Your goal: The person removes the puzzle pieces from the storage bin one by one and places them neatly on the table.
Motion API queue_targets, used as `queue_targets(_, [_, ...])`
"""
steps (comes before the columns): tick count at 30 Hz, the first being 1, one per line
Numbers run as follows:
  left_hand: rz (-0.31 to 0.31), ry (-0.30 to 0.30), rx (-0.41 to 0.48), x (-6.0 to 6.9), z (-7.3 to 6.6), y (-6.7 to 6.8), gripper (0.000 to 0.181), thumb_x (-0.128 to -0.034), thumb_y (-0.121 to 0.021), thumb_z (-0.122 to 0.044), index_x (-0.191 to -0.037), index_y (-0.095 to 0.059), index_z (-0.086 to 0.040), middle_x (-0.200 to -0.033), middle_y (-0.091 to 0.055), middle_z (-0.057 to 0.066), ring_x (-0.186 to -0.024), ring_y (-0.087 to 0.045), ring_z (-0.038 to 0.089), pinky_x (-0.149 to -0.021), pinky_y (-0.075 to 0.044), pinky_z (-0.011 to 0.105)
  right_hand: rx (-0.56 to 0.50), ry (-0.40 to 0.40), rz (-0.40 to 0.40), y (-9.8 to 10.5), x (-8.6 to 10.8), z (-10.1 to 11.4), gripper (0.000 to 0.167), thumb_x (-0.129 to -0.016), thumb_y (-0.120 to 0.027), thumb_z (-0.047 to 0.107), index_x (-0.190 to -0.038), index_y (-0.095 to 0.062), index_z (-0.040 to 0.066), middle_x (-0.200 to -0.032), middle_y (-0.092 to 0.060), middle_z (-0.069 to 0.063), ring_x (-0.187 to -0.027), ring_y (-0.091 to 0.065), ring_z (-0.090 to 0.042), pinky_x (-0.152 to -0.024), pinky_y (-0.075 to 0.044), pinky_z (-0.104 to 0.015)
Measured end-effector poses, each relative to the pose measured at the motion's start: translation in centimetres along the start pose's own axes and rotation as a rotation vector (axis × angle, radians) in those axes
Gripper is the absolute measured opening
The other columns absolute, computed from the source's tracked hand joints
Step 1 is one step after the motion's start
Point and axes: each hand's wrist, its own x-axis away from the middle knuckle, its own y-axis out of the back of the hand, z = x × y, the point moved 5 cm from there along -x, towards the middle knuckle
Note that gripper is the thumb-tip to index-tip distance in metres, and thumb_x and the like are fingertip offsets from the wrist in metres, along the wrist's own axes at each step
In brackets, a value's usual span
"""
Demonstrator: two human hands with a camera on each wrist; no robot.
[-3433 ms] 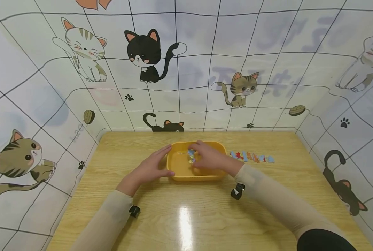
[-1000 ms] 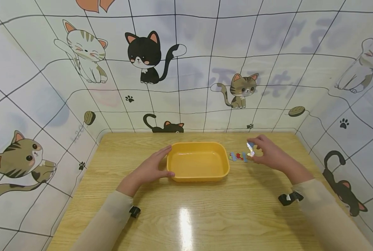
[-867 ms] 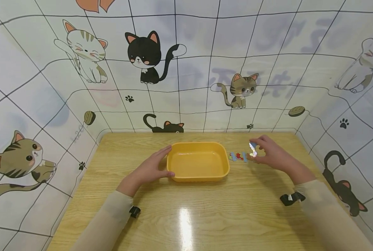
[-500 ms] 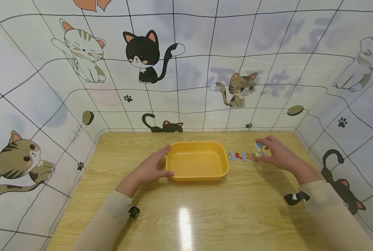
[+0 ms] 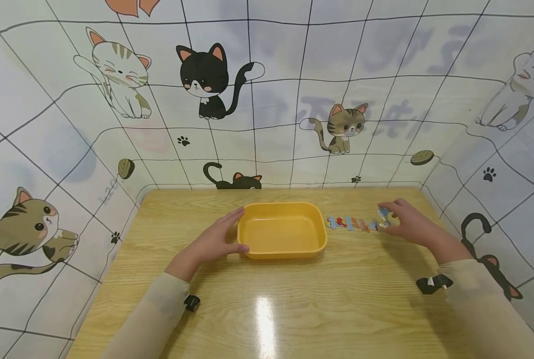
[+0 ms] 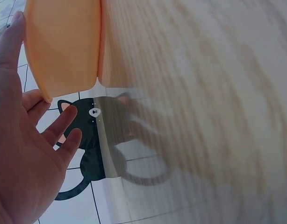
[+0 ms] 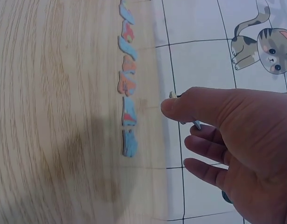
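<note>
My left hand [image 5: 213, 240] rests against the left end of the yellow tray [image 5: 284, 256], its fingers and thumb fairly straight and spread. In the left wrist view the thumb and index finger touch the tray's rim, while the other fingers stand apart from it. My right hand [image 5: 412, 223] pinches a small puzzle piece [image 5: 384, 213], pale blue above and yellowish below, over the right end of a row of pieces. The thumb hides most of that piece in the right wrist view. Flat on the table, the row of puzzle pieces [image 7: 127, 83] shows blue, red and orange prints.
Nothing shows inside the tray. The light wooden table [image 5: 320, 299] ends at a white wall covering [image 5: 275, 99] printed with cats and grid lines, which also encloses both sides. A light reflection lies on the front of the table.
My right hand has taken the puzzle piece out of the tray and carried it rightward along the row, uncovering more pieces. The left hand has stayed at the tray.
</note>
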Motion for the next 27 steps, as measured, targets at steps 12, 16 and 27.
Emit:
queue_targets(12, [0.005, -0.008, 0.005, 0.1, 0.1, 0.0, 0.115, -0.0900, -0.085, -0.066, -0.178, -0.026, -0.022, -0.184, -0.017, -0.010, -0.169, -0.019, 0.029, -0.135, -0.021, 0.057, 0.006, -0.054, 0.026, 0.2, 0.7, -2.2, 0.069, -0.095, -0.083, 0.001, -0.153, -0.050, -0.015, -0.136, -0.051, -0.037, -0.122, -0.060, -0.060, -0.094, -0.058, -0.068])
queue_targets(16, [0.003, -0.010, 0.005, 0.1, 0.1, 0.0, 0.115, -0.0902, -0.085, -0.065, -0.178, -0.026, -0.021, -0.184, -0.017, -0.011, -0.169, -0.020, 0.029, -0.135, -0.021, 0.056, 0.015, -0.068, 0.031, 0.2, 0.7, -3.0, 0.067, -0.095, -0.083, 0.002, -0.151, -0.051, -0.016, -0.134, -0.054, -0.036, -0.120, -0.061, -0.059, -0.095, -0.058, -0.069])
queue_targets(27, [0.007, -0.015, 0.005, 0.1, 0.1, -0.1, 0.116, -0.0902, -0.084, -0.066, -0.179, -0.024, -0.022, -0.184, -0.015, -0.012, -0.169, -0.018, 0.027, -0.135, -0.020, 0.056, 0.001, -0.097, 0.028, -0.4, 1.2, -5.0, 0.063, -0.094, -0.083, 0.004, -0.147, -0.055, -0.016, -0.132, -0.056, -0.035, -0.116, -0.063, -0.055, -0.091, -0.058, -0.067])
